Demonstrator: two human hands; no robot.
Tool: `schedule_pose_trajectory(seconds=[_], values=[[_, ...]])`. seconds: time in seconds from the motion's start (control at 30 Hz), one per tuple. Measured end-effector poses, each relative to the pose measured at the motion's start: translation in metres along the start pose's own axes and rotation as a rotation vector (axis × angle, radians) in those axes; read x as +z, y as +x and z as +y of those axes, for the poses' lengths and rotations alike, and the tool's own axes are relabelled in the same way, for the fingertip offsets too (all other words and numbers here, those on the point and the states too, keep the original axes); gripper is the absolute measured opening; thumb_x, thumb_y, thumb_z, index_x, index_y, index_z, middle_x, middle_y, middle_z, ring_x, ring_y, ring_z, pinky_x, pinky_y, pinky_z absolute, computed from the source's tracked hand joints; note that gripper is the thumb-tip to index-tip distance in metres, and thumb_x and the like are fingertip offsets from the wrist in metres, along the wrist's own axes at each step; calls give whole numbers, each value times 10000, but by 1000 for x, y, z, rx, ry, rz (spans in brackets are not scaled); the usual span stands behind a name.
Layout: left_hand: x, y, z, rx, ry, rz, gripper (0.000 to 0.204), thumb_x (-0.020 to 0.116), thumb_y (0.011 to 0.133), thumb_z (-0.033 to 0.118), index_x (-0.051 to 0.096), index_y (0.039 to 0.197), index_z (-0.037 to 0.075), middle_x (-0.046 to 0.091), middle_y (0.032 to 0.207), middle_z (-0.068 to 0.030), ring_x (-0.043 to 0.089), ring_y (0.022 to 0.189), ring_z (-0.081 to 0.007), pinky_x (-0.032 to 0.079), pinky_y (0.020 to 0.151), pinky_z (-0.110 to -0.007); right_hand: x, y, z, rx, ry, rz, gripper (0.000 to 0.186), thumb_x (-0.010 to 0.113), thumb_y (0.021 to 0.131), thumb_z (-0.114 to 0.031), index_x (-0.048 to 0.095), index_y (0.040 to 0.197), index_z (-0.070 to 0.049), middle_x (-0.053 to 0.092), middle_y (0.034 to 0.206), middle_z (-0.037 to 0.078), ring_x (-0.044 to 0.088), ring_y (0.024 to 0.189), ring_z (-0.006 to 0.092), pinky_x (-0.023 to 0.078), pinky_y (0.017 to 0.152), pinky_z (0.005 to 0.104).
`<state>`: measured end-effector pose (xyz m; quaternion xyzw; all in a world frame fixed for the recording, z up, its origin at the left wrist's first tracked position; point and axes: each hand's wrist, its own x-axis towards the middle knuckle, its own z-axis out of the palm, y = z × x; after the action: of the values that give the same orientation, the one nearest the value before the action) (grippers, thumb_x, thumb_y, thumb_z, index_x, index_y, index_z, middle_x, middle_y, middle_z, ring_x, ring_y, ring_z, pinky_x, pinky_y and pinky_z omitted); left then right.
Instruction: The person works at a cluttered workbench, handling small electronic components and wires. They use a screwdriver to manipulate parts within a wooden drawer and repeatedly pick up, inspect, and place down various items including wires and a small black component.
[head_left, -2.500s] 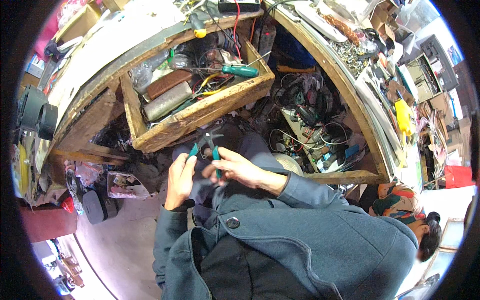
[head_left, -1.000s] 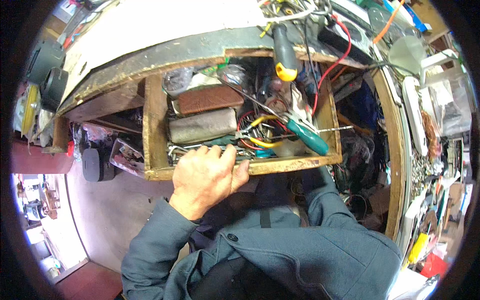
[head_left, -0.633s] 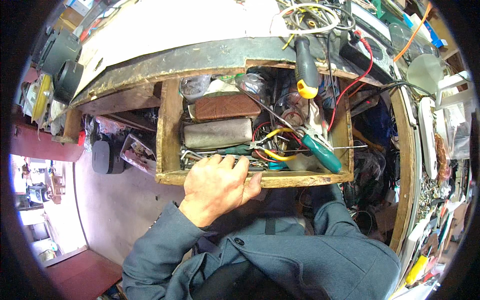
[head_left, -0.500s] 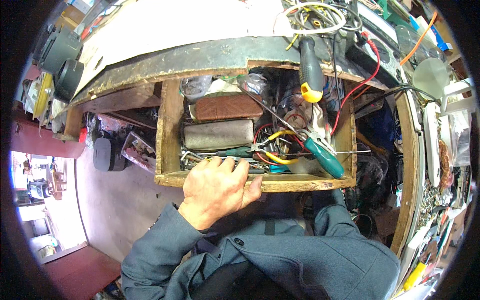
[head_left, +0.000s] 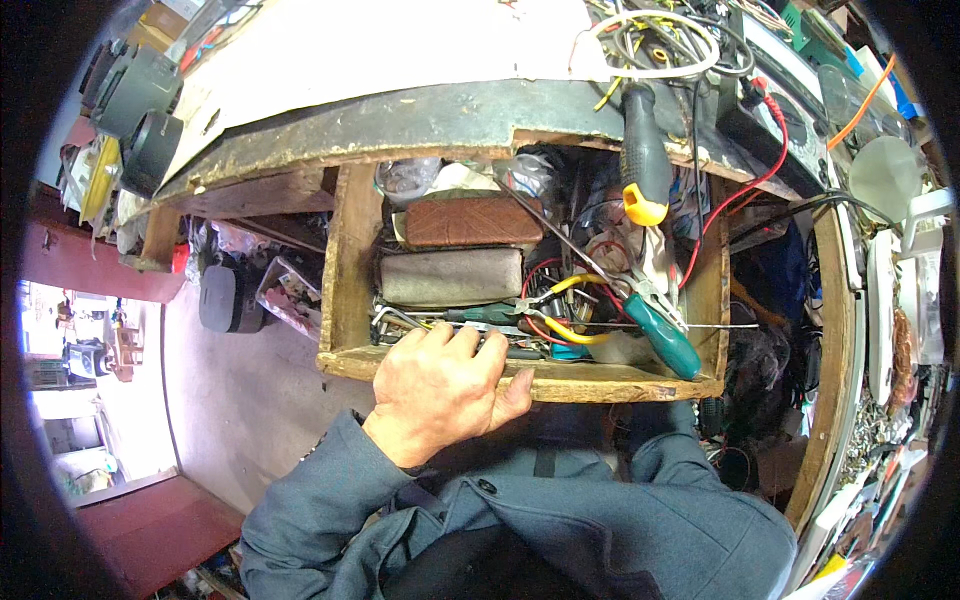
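Note:
My left hand (head_left: 440, 390) is closed over the front board of a worn wooden drawer (head_left: 625, 388), fingers inside and thumb outside. The drawer stands pulled out from under a bench. In it lie a brown case (head_left: 472, 220), a grey case (head_left: 452, 276), pliers with green handles (head_left: 664, 336), pliers with yellow handles (head_left: 572, 332) and a long thin metal rod (head_left: 560, 236). Small tools are packed near my fingertips, partly hidden by them. My right sleeve (head_left: 668, 445) runs beneath the drawer's right end; the hand itself is hidden.
A screwdriver with a black and yellow handle (head_left: 645, 160) juts over the bench edge (head_left: 400, 122) above the drawer. Coiled cables (head_left: 660, 45) and a meter with a red lead (head_left: 775, 115) lie at the back right. A dark bin (head_left: 230, 298) stands on the left.
The whole scene sits slightly lower and further right in the picture. My left hand keeps its hold on the drawer front.

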<state>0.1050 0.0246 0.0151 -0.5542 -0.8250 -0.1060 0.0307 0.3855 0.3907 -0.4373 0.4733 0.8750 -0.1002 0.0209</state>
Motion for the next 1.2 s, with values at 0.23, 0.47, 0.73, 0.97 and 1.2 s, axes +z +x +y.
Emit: schedule_pose_trajectory(seconds=[0.23, 0.47, 0.73, 0.97, 1.2], values=[[0, -6, 3, -39, -8, 21, 322, 702, 831, 431, 656, 806, 113, 609, 702, -62, 633, 675, -257, 490, 605, -399, -3, 5, -2, -33, -5, -8, 500, 604, 1017, -338, 564, 1423, -48, 597, 1431, 185, 558, 1320, 375, 458, 1127, 473], [1, -4, 1, -10, -13, 87, 349, 688, 859, 454, 653, 787, 115, 615, 699, -61, 636, 643, -257, 490, 589, -393, -4, 5, -14, -30, 15, 13, 515, 604, 1020, -354, 558, 1431, -48, 592, 1445, 185, 553, 1331, 378, 454, 1134, 476], [5, -9, 1, -2, -41, 196, 377, 707, 869, 448, 639, 711, 112, 624, 658, -74, 655, 622, -258, 519, 584, -389, 0, -2, -66, -94, 99, 65, 532, 605, 1023, -373, 552, 1441, -48, 586, 1461, 184, 546, 1344, 382, 449, 1141, 480], [11, -14, 0, 1, -37, 319, 440, 664, 929, 490, 691, 730, 99, 672, 656, -104, 680, 593, -278, 546, 575, -416, -8, -31, -110, -250, 368, 172, 548, 606, 1026, -390, 546, 1450, -48, 581, 1474, 183, 541, 1355, 385, 445, 1148, 483], [6, -18, 4, -53, -77, 307, 458, 633, 965, 481, 738, 748, 91, 699, 680, -128, 700, 630, -320, 577, 607, -457, -73, -84, -145, -156, 659, -337, 454, 703, 982, -356, 660, 1305, -39, 717, 1165, 128, 650, 1021, 265, 528, 902, 423]])
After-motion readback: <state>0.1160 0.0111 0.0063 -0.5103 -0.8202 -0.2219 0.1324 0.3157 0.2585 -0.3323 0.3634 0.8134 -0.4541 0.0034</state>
